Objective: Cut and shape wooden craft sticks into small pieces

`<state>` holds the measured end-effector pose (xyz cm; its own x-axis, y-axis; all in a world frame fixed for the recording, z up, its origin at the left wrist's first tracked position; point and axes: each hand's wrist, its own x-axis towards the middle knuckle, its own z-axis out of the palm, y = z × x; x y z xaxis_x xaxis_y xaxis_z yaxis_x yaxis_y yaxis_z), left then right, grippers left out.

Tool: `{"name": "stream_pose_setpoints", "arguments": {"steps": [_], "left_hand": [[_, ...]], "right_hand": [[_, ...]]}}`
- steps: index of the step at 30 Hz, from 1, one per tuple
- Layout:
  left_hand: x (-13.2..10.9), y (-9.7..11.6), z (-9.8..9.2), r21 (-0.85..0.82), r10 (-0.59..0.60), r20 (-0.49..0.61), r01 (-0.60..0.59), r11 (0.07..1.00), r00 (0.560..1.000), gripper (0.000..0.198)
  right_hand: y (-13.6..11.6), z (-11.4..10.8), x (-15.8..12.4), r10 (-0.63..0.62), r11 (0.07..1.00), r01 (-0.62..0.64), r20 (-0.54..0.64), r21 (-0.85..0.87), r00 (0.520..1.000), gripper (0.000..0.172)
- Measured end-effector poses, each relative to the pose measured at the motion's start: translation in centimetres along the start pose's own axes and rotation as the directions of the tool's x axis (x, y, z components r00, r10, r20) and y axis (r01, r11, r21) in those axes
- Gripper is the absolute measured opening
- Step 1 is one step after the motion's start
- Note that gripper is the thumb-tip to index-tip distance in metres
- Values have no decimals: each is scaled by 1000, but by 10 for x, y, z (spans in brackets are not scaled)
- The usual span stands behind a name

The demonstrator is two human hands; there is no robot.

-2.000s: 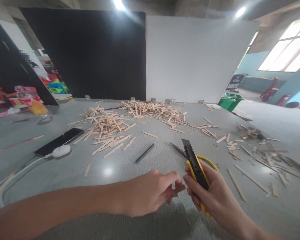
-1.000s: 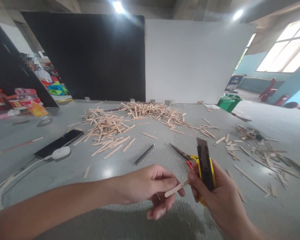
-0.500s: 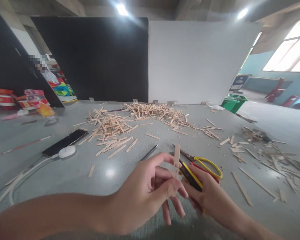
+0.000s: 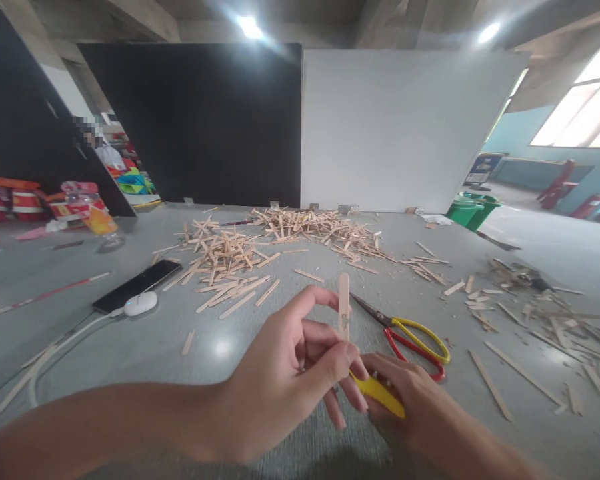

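My left hand (image 4: 293,363) pinches a flat wooden stick (image 4: 344,301) and holds it upright over the grey table (image 4: 145,347). My right hand (image 4: 405,400) sits just to its right, low and close to me, closed round a yellow utility knife (image 4: 377,393). The knife's blade is hidden behind my left fingers. Yellow and red scissors (image 4: 410,333) lie on the table just beyond my right hand.
Heaps of wooden sticks (image 4: 260,243) cover the middle of the table, with scraps (image 4: 525,300) scattered to the right. A black phone (image 4: 137,285) and white charger (image 4: 140,303) lie at left. Black and white boards stand behind. Green bins (image 4: 467,212) sit far right.
My left hand took a stick and turned it from lying sideways to upright. My right hand lowered the knife from pointing up to lying low behind my left fingers.
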<state>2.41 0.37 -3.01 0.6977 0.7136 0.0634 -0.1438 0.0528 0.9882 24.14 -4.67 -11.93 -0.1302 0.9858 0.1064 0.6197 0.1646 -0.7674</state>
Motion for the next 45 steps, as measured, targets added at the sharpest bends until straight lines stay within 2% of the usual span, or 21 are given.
{"name": "stream_pose_setpoints", "arguments": {"steps": [2,3,4,6,7,8,10,16,26,31,39,43,45], "left_hand": [[-1,1,-1,-5,3,0,-3,1000,1000,29],[-1,2,-1,2,4,-5,-4,1000,1000,29],[-1,3,-1,14,4,-10,-4,1000,1000,29],[-2,5,-1,37,-3,-16,4,999,1000,28],[-3,6,-1,44,-4,-17,5,999,1000,27],[-3,7,-1,46,-3,-18,4,999,1000,27],[-3,8,-1,48,-1,-19,2,999,1000,27],[-3,8,-2,61,-4,-9,5,998,1000,22],[-5,11,-4,119,9,-3,-9,993,1000,24],[-4,10,-4,67,1,-4,-1,998,1000,25],[-4,10,-6,41,-16,31,15,999,999,28],[-5,15,-8,53,-18,21,17,998,1000,29],[-4,17,-10,8,-61,46,61,998,997,33]], "right_hand": [[7,-10,3,-59,977,72,70,-202,996,17],[13,-17,5,-75,941,97,78,-323,994,21],[21,-24,8,-99,891,104,34,-442,994,26],[42,-36,13,-87,731,67,6,-679,996,31],[53,-41,15,-35,641,-20,-55,-767,998,29],[65,-44,17,27,584,-86,-86,-807,996,25],[84,-46,18,62,575,-101,-80,-812,995,18],[112,-42,19,60,586,-72,-46,-807,997,23],[125,-44,20,62,623,-55,-21,-780,998,21],[119,-45,22,76,657,-82,-43,-750,996,17],[94,-42,23,85,748,-148,-127,-647,988,7],[85,-46,28,54,777,-101,-95,-621,994,17],[76,-47,29,18,790,-62,-78,-610,997,22]]}}
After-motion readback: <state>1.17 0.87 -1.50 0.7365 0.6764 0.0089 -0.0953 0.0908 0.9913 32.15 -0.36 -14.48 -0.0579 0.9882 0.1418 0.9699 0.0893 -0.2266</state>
